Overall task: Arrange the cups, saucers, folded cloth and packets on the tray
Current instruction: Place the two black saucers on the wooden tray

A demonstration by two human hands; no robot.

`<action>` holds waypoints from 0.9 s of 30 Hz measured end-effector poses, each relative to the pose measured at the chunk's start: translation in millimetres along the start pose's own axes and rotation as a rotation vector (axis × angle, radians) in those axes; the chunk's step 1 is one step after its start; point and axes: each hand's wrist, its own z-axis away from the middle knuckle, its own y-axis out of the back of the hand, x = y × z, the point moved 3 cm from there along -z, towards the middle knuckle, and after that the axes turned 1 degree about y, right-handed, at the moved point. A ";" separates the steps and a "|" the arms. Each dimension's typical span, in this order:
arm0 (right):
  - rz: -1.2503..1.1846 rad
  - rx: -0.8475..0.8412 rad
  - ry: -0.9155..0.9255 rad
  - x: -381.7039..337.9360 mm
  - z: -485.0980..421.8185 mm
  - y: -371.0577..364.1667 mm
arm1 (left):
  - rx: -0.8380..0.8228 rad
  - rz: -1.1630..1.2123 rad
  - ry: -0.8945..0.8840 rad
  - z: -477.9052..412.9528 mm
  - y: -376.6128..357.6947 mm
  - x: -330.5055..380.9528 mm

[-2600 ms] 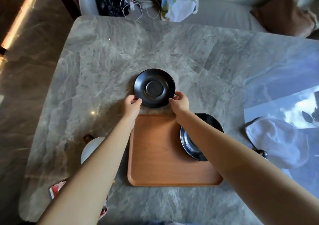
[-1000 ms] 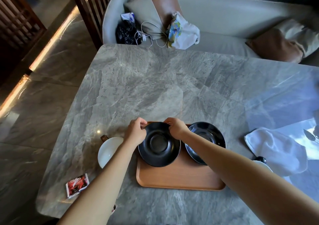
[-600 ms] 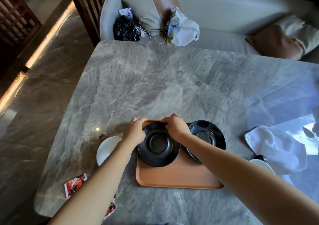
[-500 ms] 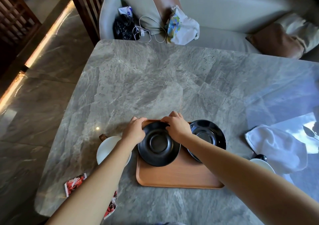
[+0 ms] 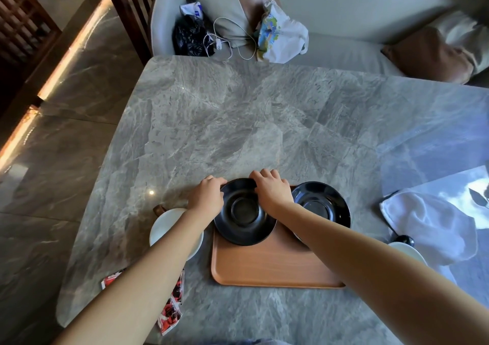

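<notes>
A wooden tray [image 5: 275, 268] lies on the marble table. Two black saucers rest on its far end: the left saucer [image 5: 244, 217] and the right saucer [image 5: 321, 207], side by side. My left hand [image 5: 207, 196] holds the left saucer's left rim, and my right hand [image 5: 272, 190] covers its far right rim. A white cup [image 5: 169, 228] with a brown handle stands left of the tray, partly under my left arm. Red packets [image 5: 172, 310] lie near the front left edge. A white folded cloth [image 5: 434, 225] lies to the right, with a second white cup [image 5: 407, 252] beside it.
The table [image 5: 238, 122] ends close on the left and at the front. Beyond its far edge stands a sofa with bags [image 5: 280, 37], a cable and cushions. A dark spoon [image 5: 403, 239] lies by the cloth. Wooden chair slats [image 5: 127, 6] stand at the far left.
The left saucer came from the table beyond the tray onto the tray's far left part. Both hands stayed on its rim; my right hand now lies flatter over the rim.
</notes>
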 end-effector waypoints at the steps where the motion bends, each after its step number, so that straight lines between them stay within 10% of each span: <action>1: 0.004 0.003 -0.001 -0.2 0.3 -0.3 | 0.005 0.003 -0.002 0.0 -0.3 -0.2; 27: 0.017 0.080 -0.062 -2.9 -2.3 -6.0 | 0.012 -0.027 0.036 -6.6 -0.5 3.0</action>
